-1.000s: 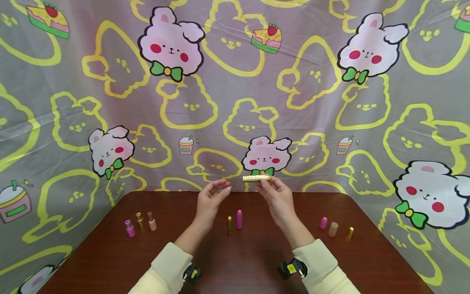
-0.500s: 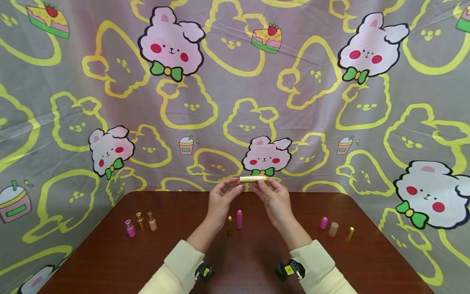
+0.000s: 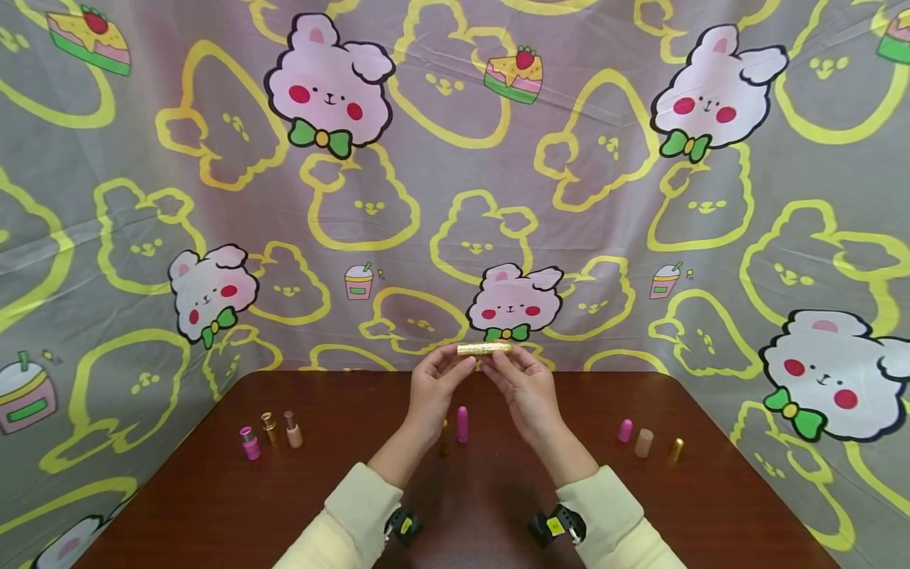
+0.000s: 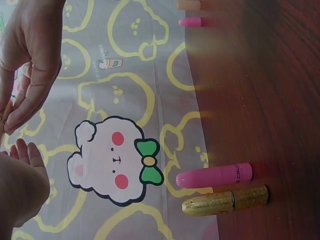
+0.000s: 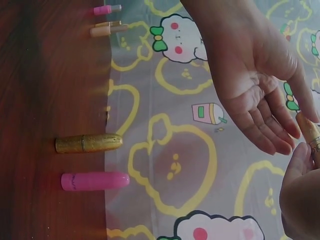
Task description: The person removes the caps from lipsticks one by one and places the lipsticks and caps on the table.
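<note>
In the head view a gold lipstick tube [image 3: 485, 348] lies level above the table's far edge, held between the two hands. The left hand [image 3: 430, 393] pinches its left end with thumb and fingers. On the other end, the right hand [image 3: 528, 389] grips it, thumb in front. Below them stand a closed pink lipstick [image 3: 463, 424] and a second gold lipstick [image 3: 445, 444], which the left wrist partly hides. Both uprights show fully in the left wrist view, the pink lipstick [image 4: 215, 176] beside the gold lipstick [image 4: 225, 201].
On the left of the brown table [image 3: 341, 506] stand three uncapped lipsticks: pink [image 3: 250, 443], gold [image 3: 268, 427] and beige [image 3: 294, 431]. To the right are a pink cap [image 3: 626, 431], a beige cap [image 3: 644, 443] and a gold cap [image 3: 677, 450]. A patterned cloth [image 3: 441, 174] hangs behind.
The left hand has moved right and taken the left end of the gold lipstick. The right hand has shifted slightly left with the tube.
</note>
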`<state>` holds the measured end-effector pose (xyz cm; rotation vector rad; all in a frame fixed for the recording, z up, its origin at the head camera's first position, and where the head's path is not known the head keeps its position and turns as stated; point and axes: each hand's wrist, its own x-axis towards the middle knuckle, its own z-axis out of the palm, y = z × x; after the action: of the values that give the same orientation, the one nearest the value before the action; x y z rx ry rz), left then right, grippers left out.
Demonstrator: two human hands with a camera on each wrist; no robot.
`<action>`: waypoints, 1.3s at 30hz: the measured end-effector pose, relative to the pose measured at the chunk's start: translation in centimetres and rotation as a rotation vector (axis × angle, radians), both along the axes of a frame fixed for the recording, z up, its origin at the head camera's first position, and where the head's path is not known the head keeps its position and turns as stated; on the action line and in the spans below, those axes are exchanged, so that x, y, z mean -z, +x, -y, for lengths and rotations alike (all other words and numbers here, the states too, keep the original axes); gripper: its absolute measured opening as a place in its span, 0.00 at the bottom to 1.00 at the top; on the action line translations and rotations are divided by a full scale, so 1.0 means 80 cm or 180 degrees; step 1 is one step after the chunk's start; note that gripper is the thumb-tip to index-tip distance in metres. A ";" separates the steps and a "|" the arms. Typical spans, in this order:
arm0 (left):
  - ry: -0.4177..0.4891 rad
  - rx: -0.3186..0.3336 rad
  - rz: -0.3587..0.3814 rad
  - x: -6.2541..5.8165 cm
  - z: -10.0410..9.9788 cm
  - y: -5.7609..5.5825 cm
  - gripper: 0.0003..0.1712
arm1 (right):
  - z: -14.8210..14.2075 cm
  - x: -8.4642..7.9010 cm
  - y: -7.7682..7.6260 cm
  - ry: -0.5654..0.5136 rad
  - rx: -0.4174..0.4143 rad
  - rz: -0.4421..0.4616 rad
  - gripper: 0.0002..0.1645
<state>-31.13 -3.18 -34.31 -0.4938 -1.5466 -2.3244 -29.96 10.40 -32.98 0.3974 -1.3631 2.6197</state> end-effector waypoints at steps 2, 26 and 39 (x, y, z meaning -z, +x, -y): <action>0.0009 -0.0004 -0.0005 0.000 -0.001 0.000 0.14 | 0.001 0.000 0.001 0.0029 -0.0002 -0.0001 0.07; -0.0149 -0.0230 -0.0065 -0.001 0.002 -0.002 0.15 | 0.007 0.003 0.001 0.0153 0.0126 0.0068 0.07; 0.0059 -0.0315 -0.0113 0.001 0.017 -0.005 0.11 | -0.010 -0.001 -0.003 0.0038 0.0282 0.0101 0.08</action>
<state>-31.52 -4.57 -34.35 -0.4412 -1.4972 -2.2418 -30.20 11.20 -32.90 0.2914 -1.3737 2.5580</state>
